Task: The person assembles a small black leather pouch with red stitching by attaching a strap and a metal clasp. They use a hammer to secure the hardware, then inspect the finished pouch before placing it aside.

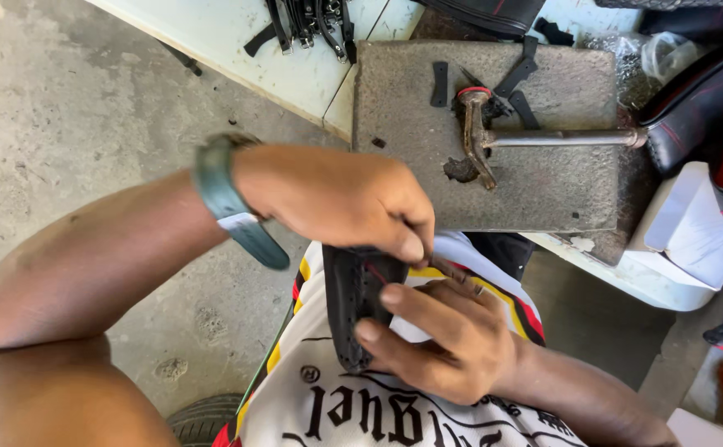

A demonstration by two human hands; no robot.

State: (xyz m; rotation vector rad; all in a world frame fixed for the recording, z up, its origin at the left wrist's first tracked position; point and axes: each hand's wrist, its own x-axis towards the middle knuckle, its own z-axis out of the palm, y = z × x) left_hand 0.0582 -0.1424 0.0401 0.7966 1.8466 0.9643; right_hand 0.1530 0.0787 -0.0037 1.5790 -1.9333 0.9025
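My right hand [448,339] grips a black leather piece [351,302] with rows of small holes along its edge, held upright over my lap. A red thread [375,273] shows at the top of the piece. My left hand [336,199], with a grey-green watch strap [225,203] on its wrist, reaches in from the left. Its fingertips pinch a thin brownish tool [451,268] at the top edge of the leather. I cannot tell what kind of tool it is.
A grey stone slab [543,174] lies on the white table [295,66] ahead, with a metal hammer [481,141] and black leather strips [439,83] on it. A white box [692,223] and black-and-red leather goods [701,99] sit at the right. A tyre [204,418] lies on the concrete floor.
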